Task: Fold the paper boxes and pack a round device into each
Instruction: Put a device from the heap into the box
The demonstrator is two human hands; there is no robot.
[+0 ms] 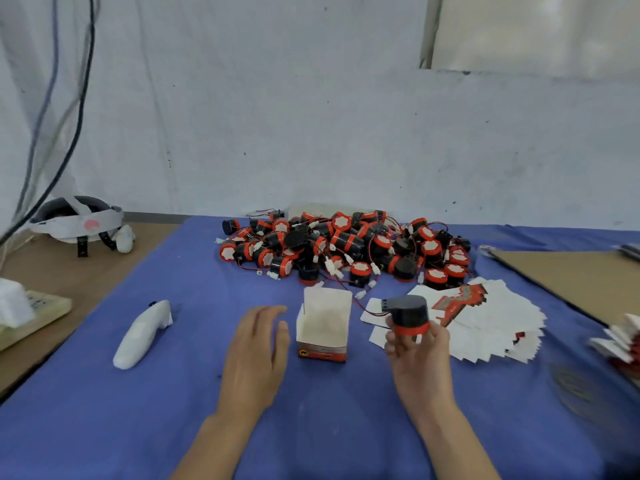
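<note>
A folded paper box (323, 327) stands upright on the blue cloth, its top flap raised and its inside bare. My left hand (258, 344) lies flat and relaxed just left of the box, apart from it. My right hand (417, 344) grips a black round device with a red band (408, 315) to the right of the box, its thin wires trailing left. A heap of several such round devices (346, 245) lies behind the box. Flat unfolded box blanks (485, 323) fan out at the right.
A white handheld controller (143, 334) lies left of my left hand. A headset (79, 220) sits at the far left on the brown table. A brown cardboard sheet (571, 275) covers the right side, with more folded paper (620, 337) at the right edge.
</note>
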